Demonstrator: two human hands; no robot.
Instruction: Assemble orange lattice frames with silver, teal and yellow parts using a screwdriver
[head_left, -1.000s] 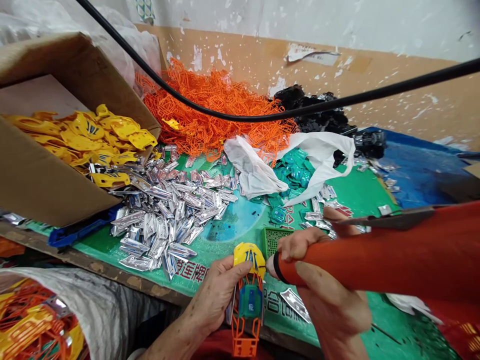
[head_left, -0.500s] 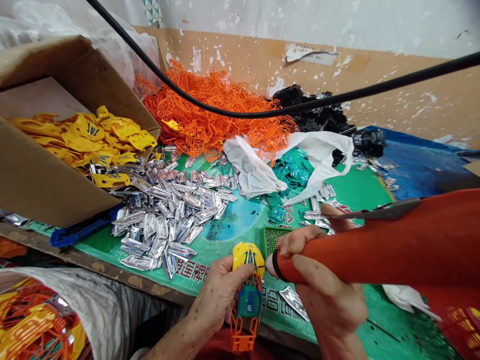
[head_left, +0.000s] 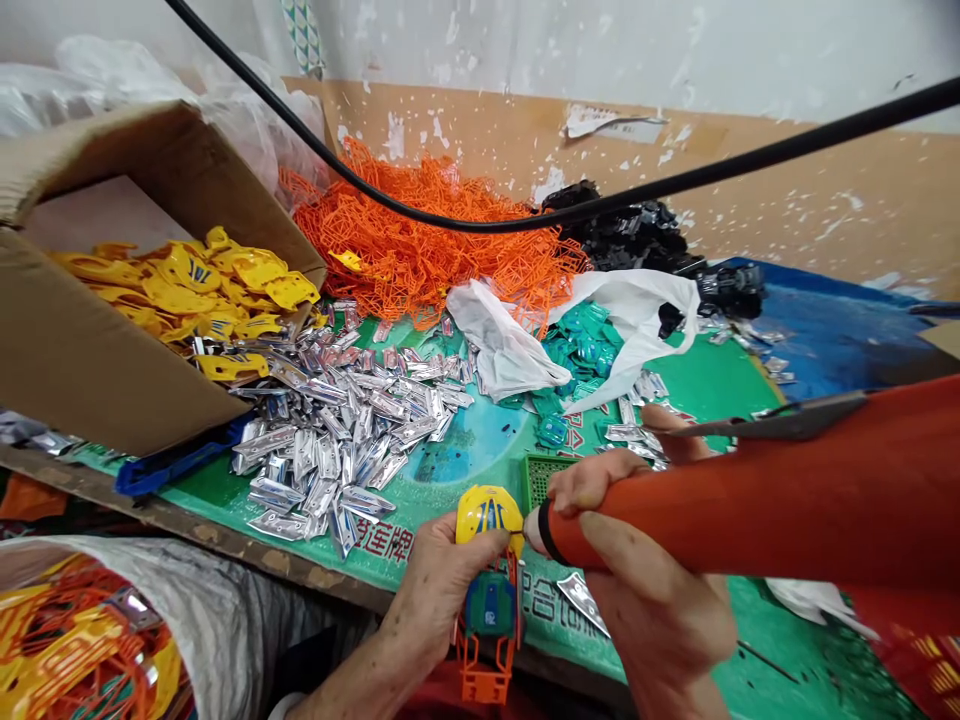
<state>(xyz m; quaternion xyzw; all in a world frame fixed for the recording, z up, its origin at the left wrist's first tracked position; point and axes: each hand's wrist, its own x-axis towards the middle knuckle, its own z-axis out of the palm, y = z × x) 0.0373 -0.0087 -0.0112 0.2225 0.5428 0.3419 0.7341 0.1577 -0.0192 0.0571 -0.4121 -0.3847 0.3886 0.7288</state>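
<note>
My left hand [head_left: 442, 570] grips a toy car body [head_left: 491, 605] near the table's front edge. It has a yellow front piece, a green middle and an orange lattice frame at the rear. My thumb presses across the yellow part. Wrapped round a red electric screwdriver [head_left: 720, 510], my right hand [head_left: 637, 540] holds it nearly level. The driver's tip meets the right side of the yellow piece; the screw itself is too small to make out. A small green basket [head_left: 541, 475] stands just behind the tip. One silver plate [head_left: 581, 600] lies under the driver.
Silver plates [head_left: 322, 450] lie heaped at left before a cardboard box [head_left: 97, 350] of yellow parts. Orange frames [head_left: 442, 235], black parts [head_left: 630, 235] and a white bag [head_left: 510, 345] of green parts sit behind. A black cable [head_left: 480, 225] hangs across. A sack [head_left: 225, 610] stands lower left.
The toy car body has shifted slightly left, and the screwdriver has followed with its tip now against the yellow piece. The view has tilted a little.
</note>
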